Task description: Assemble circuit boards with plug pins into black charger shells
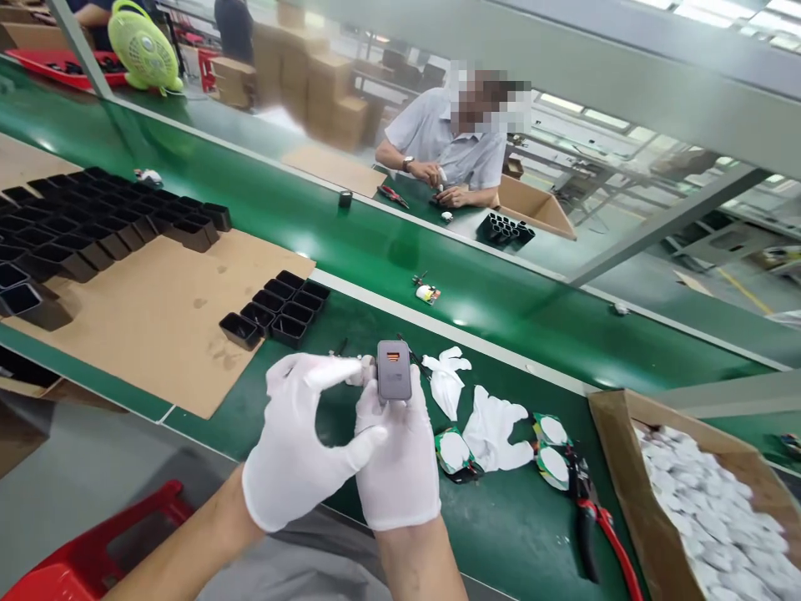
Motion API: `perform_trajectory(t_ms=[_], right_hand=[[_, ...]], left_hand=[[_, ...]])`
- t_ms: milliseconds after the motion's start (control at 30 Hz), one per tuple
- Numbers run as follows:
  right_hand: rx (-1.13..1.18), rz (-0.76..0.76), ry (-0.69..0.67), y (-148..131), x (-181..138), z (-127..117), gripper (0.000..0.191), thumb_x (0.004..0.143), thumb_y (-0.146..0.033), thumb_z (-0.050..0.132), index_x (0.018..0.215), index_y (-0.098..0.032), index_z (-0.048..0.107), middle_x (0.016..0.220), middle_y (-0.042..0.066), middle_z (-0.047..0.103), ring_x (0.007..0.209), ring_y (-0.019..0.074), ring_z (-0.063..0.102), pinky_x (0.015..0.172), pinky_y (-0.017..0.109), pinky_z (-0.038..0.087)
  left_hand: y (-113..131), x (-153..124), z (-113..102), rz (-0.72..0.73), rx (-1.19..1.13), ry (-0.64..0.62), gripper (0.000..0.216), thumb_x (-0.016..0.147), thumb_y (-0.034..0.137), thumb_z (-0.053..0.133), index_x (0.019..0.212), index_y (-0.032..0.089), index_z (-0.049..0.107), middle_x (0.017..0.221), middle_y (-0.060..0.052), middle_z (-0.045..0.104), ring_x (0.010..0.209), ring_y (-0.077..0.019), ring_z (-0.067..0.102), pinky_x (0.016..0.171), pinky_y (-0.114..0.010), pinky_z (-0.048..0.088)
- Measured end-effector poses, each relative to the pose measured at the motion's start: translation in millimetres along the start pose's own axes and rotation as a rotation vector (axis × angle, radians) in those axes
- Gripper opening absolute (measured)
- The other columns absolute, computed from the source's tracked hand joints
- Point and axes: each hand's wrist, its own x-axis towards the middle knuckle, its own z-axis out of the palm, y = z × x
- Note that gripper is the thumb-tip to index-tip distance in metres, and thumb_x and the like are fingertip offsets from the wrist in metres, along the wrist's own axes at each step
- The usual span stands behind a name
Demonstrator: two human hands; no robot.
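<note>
Both of my hands wear white gloves. My right hand (pixel 399 459) holds a small dark grey block that looks like a USB charger (pixel 394 384), its end with an orange port facing up. To its left, my left hand (pixel 306 434) has thumb and forefinger spread in a wide curve, with nothing between them; the thumb tip comes close to my right hand. A small pale part (pixel 360 373) lies on the green bench just behind my hands, partly hidden. Two loose white gloves (pixel 494 430) and several green circuit boards with white round tops (pixel 553 466) lie to the right.
Red-and-black pliers (pixel 591 509) lie beside a cardboard box (pixel 617 451) of white parts at right. Black open housings (pixel 291 309) stand at left on cardboard (pixel 168 309). A conveyor belt (pixel 375 242) runs behind; across it a person (pixel 444 150) works. A red stool (pixel 81 551) stands lower left.
</note>
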Motion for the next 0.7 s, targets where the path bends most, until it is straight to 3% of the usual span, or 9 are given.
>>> perform_trajectory(t_ms=[100,200,300,367,433,533,700], right_hand=[[-0.190,-0.034,0.010,-15,1,-20,0.061,0.111,-0.071,0.042,0.123,-0.026,0.082,0.116,0.011,0.086,0.112,0.0278,0.085,0.099,0.045,0.073],[-0.385,-0.140,0.097,-28,24,-46,0.063,0.109,-0.071,0.046,0.133,-0.022,0.076,0.125,0.013,0.085,0.109,0.0279,0.084,0.096,0.045,0.072],[-0.510,-0.208,0.196,-46,80,-82,0.063,0.103,-0.063,0.067,0.146,-0.017,0.067,0.132,0.014,0.082,0.114,0.0283,0.081,0.099,0.047,0.069],[-0.634,-0.237,0.258,-61,128,-108,0.052,0.103,-0.052,0.076,0.142,-0.018,0.069,0.136,0.013,0.079,0.117,0.0273,0.079,0.104,0.050,0.066],[-0.765,-0.247,0.307,-74,177,-134,0.038,0.105,-0.044,0.076,0.134,-0.019,0.072,0.140,0.011,0.074,0.123,0.0277,0.075,0.106,0.052,0.064],[-0.935,-0.240,0.346,-81,236,-163,0.038,0.106,-0.041,0.076,0.137,-0.020,0.070,0.143,0.011,0.071,0.125,0.0284,0.073,0.107,0.053,0.064],[-1.097,-0.257,0.336,-69,280,-180,0.040,0.106,-0.042,0.075,0.139,-0.020,0.069,0.142,0.011,0.071,0.123,0.0278,0.073,0.104,0.051,0.065]], left_hand=[[13,19,31,-0.046,-0.056,-0.081,0.077,0.077,0.035,0.095,0.146,0.031,0.060,0.131,-0.009,0.076,0.122,-0.0358,0.073,0.106,-0.053,0.057],[16,42,54,-0.004,-0.093,-0.226,0.079,0.070,0.029,0.099,0.140,0.029,0.063,0.137,-0.011,0.073,0.125,-0.0365,0.073,0.107,-0.052,0.059],[12,58,67,0.077,-0.072,-0.283,0.069,0.075,0.024,0.095,0.136,0.025,0.063,0.133,-0.009,0.076,0.126,-0.0343,0.074,0.109,-0.052,0.057],[7,58,72,0.072,-0.104,-0.271,0.054,0.085,0.020,0.086,0.133,0.025,0.063,0.126,-0.006,0.079,0.119,-0.0288,0.076,0.107,-0.049,0.056],[3,49,74,0.009,-0.153,-0.214,0.039,0.094,0.017,0.077,0.130,0.026,0.064,0.118,-0.003,0.080,0.111,-0.0240,0.076,0.105,-0.046,0.056],[-5,21,71,-0.155,-0.231,-0.091,0.027,0.101,0.016,0.068,0.126,0.028,0.066,0.111,-0.002,0.079,0.105,-0.0210,0.075,0.102,-0.043,0.057],[-24,-35,48,-0.355,-0.219,0.055,0.018,0.106,0.021,0.065,0.122,0.028,0.070,0.110,-0.003,0.077,0.105,-0.0215,0.077,0.103,-0.043,0.060]])
